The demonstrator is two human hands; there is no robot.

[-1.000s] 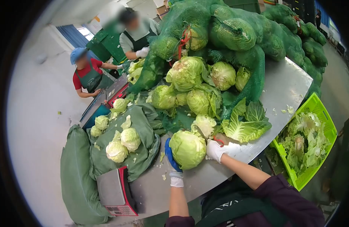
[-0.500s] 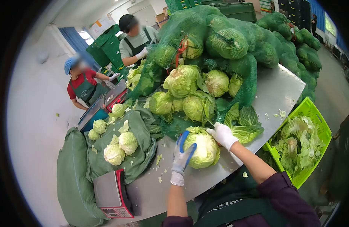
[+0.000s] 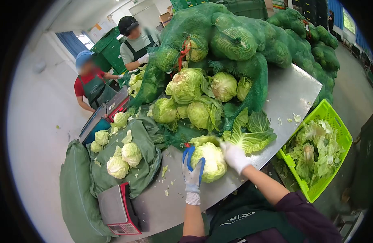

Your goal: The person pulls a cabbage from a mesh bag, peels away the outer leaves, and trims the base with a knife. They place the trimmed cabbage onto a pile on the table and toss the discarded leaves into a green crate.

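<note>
A trimmed cabbage point(image 3: 210, 162) rests on the metal table, pale on top, with a loosened outer leaf point(image 3: 206, 140) at its far side. My left hand point(image 3: 191, 170), in a white and blue glove, grips the cabbage's left side. At its right edge is my right hand point(image 3: 234, 156), in a white glove, slightly blurred with its fingers closed. Half a second ago a thin knife blade stuck out of that hand; at this moment the blade is hidden. Large loose cabbage leaves point(image 3: 251, 135) lie just beyond my right hand.
Untrimmed cabbages point(image 3: 186, 86) spill from a green net sack point(image 3: 259, 87) ahead. Trimmed cabbages point(image 3: 131, 154) sit on green cloth at left, near a red scale point(image 3: 113, 204). A lime crate point(image 3: 322, 188) of leaves stands right. Two co-workers point(image 3: 138, 44) are behind the table.
My right hand has turned and lowered slightly beside the cabbage, and the blade no longer shows. A leaf at the cabbage's far side has lifted away. The camera view has shifted slightly.
</note>
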